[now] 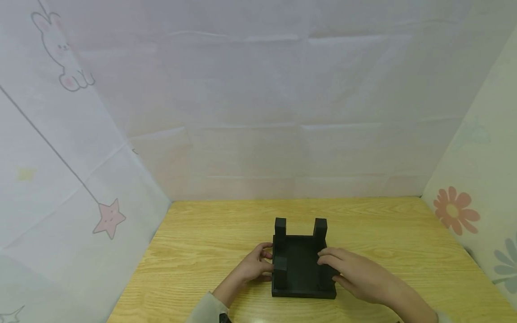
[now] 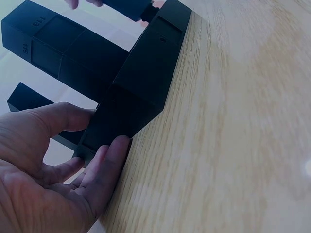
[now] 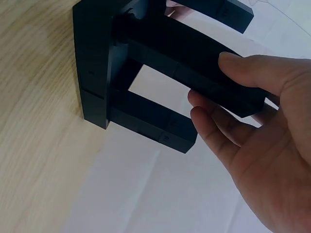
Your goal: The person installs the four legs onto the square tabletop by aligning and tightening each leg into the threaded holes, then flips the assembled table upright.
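1. Sleeve, left arm (image 1: 207, 308): one, pale, at the lower edge of the head view.
2. Right grip (image 1: 359, 274): bare hand, grasping the near-right post toward its top, thumb on one side, fingers opposite.
3. Left grip (image 1: 252, 268): bare hand, grasping the base at its left edge, thumb and fingers either side of the rim.
4. Base (image 1: 303, 294): one, black, square, low-rimmed; lies on the bench between the two hands, posts rising from its corners.
5. Near-right post (image 3: 194, 60): black, square in section, at its corner of the base and roughly in line with its fellows. A narrower neck (image 2: 150, 13) shows at its foot; judged not fully seated. Exact lean cannot be told.
6. Near-left post (image 1: 280, 272): black, upright, small markings on its sides; near the left fingers.
7. Far-left post (image 1: 280, 233): black, upright; free of both hands.
8. Far-right post (image 1: 320, 232): black, upright, likewise free.
9. Condition of work: three posts appear fitted. Left over, by judgement: seating the near-right one. No loose part shows.
10. Bench (image 1: 194, 251): light wood-grain top, bearing the whole.
11. Backdrop (image 1: 242, 107): pale creased sheet behind the bench.
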Demonstrator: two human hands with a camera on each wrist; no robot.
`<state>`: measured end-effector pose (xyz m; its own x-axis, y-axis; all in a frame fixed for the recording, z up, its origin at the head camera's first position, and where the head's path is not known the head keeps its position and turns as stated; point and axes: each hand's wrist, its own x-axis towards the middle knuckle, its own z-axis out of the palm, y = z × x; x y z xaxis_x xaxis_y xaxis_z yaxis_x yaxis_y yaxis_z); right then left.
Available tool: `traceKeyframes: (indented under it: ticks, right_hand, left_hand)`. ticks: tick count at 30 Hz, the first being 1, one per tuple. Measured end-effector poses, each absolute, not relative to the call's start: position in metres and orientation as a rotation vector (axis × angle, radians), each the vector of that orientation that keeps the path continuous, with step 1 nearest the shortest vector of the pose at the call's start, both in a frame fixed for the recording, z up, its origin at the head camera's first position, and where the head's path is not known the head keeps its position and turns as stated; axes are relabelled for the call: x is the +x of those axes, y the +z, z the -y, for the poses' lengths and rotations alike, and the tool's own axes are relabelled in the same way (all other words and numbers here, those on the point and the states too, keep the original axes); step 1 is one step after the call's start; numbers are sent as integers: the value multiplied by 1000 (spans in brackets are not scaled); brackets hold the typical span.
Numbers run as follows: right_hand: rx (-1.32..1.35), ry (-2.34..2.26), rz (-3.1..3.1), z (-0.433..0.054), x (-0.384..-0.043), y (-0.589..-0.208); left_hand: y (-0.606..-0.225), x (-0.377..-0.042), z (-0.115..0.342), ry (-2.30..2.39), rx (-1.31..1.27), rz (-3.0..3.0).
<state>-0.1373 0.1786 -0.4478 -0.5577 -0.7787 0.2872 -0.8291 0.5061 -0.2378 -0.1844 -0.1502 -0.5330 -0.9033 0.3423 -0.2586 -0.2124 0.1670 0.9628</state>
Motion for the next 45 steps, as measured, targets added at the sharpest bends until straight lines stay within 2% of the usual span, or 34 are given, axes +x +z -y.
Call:
traceKeyframes:
  ticks: [15,21,31,45]
  right_hand:
    - [1475,485,2477,-179,-133,-440]
    - [1372,578,2583,-175,-135,-442]
    - [1174,397,2593,-170,-138,-452]
    - [1376,298,2551,-180,-133,-434]
  left_hand:
    - [-534,-184,151,1783,132,-2030]
    - [-536,-184,152,1795,135,-2026]
    - [-537,-185,151,1807,127,-2004]
    - [-535,-186,152,1802,134,-2010]
